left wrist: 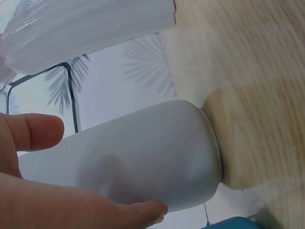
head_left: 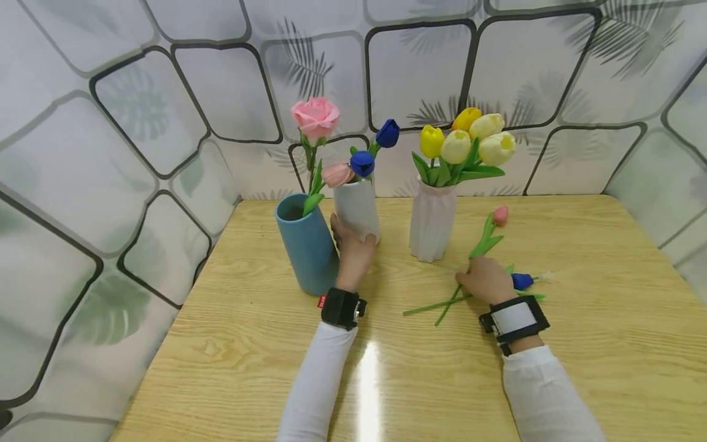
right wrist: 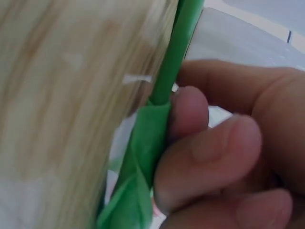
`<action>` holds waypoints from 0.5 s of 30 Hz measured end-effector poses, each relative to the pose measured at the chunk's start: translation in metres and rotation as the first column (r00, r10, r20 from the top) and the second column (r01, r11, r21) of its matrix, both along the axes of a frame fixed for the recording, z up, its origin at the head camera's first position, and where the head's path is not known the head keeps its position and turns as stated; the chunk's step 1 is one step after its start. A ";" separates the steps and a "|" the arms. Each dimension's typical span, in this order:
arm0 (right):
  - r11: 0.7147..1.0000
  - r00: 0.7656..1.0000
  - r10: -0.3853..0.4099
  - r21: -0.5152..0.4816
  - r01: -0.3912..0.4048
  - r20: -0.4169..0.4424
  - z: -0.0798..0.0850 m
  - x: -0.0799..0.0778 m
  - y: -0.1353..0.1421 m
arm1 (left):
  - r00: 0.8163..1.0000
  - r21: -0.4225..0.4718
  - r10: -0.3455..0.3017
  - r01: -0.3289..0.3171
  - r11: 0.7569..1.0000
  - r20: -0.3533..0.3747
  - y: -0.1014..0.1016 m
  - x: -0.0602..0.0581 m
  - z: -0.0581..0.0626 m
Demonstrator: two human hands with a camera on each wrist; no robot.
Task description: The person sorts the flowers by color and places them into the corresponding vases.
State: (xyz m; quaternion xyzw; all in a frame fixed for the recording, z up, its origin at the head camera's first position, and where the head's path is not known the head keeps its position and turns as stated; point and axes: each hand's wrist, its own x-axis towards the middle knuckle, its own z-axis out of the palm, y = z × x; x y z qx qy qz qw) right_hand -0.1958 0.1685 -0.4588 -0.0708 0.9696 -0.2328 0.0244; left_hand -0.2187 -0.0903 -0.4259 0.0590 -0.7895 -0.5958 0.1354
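My left hand (head_left: 355,248) holds a white vase (head_left: 356,205) low on its body, fingers on one side and thumb on the other. Two blue tulips (head_left: 363,164) and a pale pink tulip (head_left: 337,175) lean out of that vase. In the left wrist view, the smooth vase wall (left wrist: 157,148) lies between thumb and fingers. My right hand (head_left: 487,279) pinches the green stem (right wrist: 174,62) of a pink tulip (head_left: 500,215) close over the table. A blue tulip (head_left: 521,281) lies partly behind this hand, its stem crossing the pink one's.
A blue vase (head_left: 306,245) with a pink rose (head_left: 316,118) stands just left of the white vase. Between the hands, farther back, a ribbed pale pink vase (head_left: 432,224) holds several yellow and cream tulips (head_left: 456,147). A patterned backdrop (head_left: 420,67) rises behind the wooden table (head_left: 237,362).
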 end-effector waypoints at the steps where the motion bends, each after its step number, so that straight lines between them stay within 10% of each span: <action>1: 1.000 1.000 0.004 -0.014 -0.004 -0.002 0.000 -0.001 0.001 | 1.000 -0.003 -0.003 0.003 1.000 -0.002 0.000 0.001 0.001; 11: 0.991 0.996 -0.054 -0.122 0.062 0.070 -0.001 -0.002 0.008 | 0.998 0.016 -0.062 0.063 0.998 -0.030 0.009 0.021 0.011; 15: 0.986 0.996 -0.035 -0.159 0.048 0.084 0.000 -0.003 0.008 | 0.995 -0.111 -0.085 0.078 0.991 -0.056 0.005 0.029 0.023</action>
